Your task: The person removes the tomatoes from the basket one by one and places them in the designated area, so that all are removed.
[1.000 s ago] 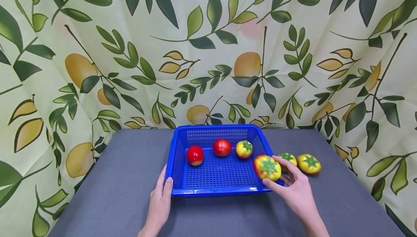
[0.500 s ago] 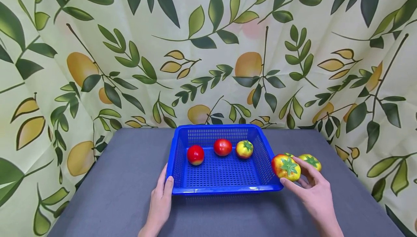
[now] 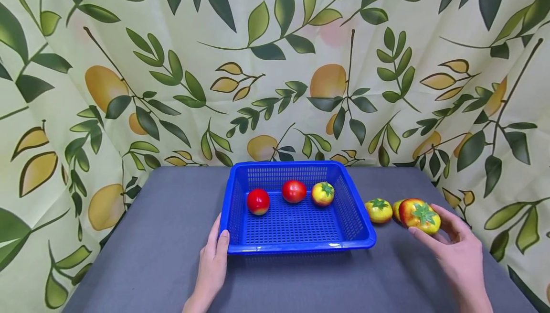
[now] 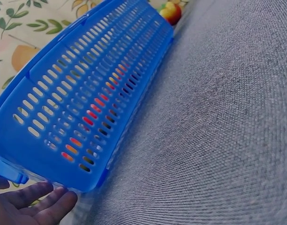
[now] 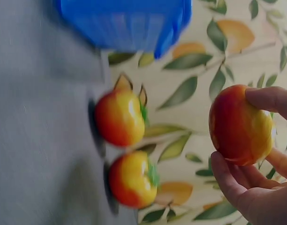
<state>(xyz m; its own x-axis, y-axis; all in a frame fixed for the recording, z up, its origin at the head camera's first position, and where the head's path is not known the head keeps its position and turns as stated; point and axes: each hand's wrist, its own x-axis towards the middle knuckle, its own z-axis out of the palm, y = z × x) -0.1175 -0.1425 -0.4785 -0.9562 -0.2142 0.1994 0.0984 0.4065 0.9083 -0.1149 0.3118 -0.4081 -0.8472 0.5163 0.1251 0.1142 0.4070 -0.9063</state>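
The right hand (image 3: 464, 243) pinches a squat, glossy red-and-yellow fruit (image 3: 418, 216) between thumb and fingertips, holding it clear of the table, its green star-shaped leaf cap uncovered. The left hand (image 3: 210, 260) grips the near left corner of a blue, slotted plastic basket (image 3: 301, 246), thumb over the rim and fingers along the outer wall.

The step in hand looks to be the transfer of a single fruit on the right of the basket. The next move probably calls for lowering it gently onto bare cloth without knocking its neighbours; the smooth, rounded skin could slip if the pinch loosens.

Nearest the held piece, a matching leaf-capped fruit (image 5: 133, 179) sits on the table, partly hidden behind it in the head view; a second leaf-capped fruit (image 5: 119, 118) lies between that one and the basket. Inside the basket are a shiny red ball-shaped fruit (image 3: 258, 202) at the left, a slightly flattened red fruit (image 3: 294, 191) towards the back, and a small yellow fruit (image 3: 322, 194) with a green cap.

Beneath everything spreads a matte grey woven tablecloth (image 3: 129, 265); behind hangs a softly creased cream curtain (image 3: 193, 40) printed with leaves and orange fruit.
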